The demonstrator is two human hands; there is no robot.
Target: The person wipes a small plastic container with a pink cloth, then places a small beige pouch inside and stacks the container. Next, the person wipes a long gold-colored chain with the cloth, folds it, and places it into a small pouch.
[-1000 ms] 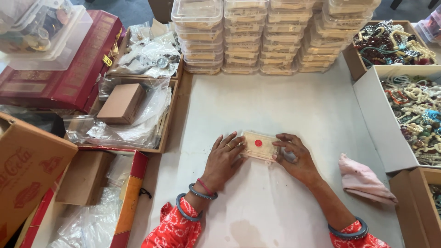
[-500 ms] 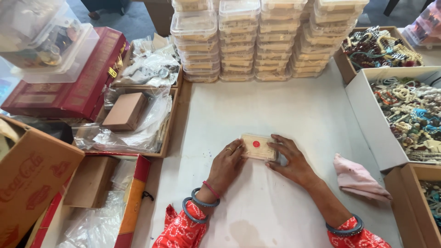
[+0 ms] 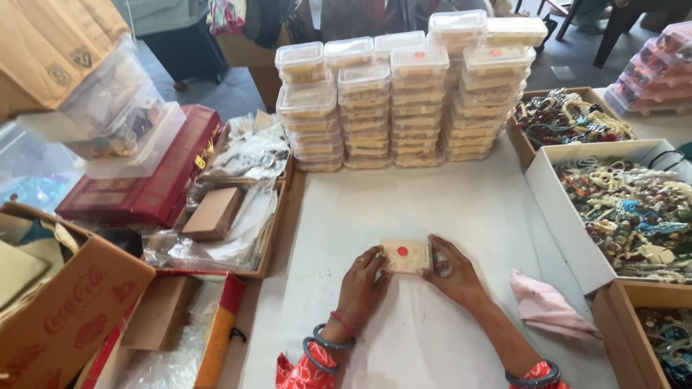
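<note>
Hands meet at the centre of the white table (image 3: 447, 209): your left hand (image 3: 362, 282) and right hand (image 3: 453, 275) both press fingers on a small flat clear box (image 3: 406, 255) with a red dot on its lid, holding it from either side as it lies flat on the table. This looks like pressing the lid closed. Next calls for even pressure along the edges. Stacked boxes (image 3: 404, 101) stand beyond, a pink cloth (image 3: 548, 306) lies to your right.

Both hands, left (image 3: 362, 284) and right (image 3: 455, 275), slid the small box (image 3: 406, 255) slightly farther up the counter (image 3: 432, 202).
</note>
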